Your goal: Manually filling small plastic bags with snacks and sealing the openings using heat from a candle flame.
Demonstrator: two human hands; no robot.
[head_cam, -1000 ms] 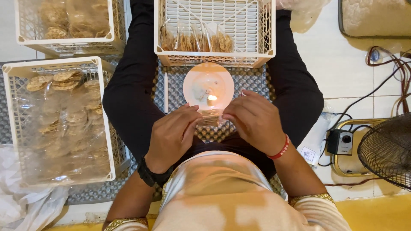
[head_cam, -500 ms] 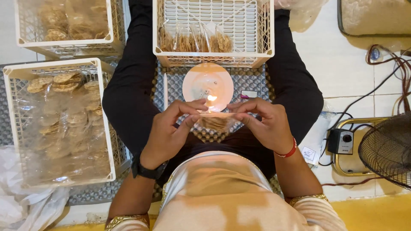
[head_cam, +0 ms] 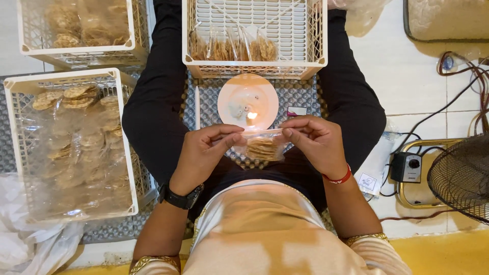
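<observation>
Currently your left hand [head_cam: 204, 153] and right hand [head_cam: 316, 145] pinch, fingers clamped, the top edge of a light, crinkly, fragile cracker bag [head_cam: 262, 146] near a candle flame [head_cam: 251, 116].

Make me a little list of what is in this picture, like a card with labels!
left hand: pinches the left end of the clear bag's top edge
right hand: pinches the right end of that edge
clear bag: small, holds a stack of round crackers, stretched between both hands
plate: pink, just beyond the bag, with a small flame on it
front basket: white, with filled bags standing in a row
left basket: white, full of crackers in plastic
fan: at the right edge
</observation>
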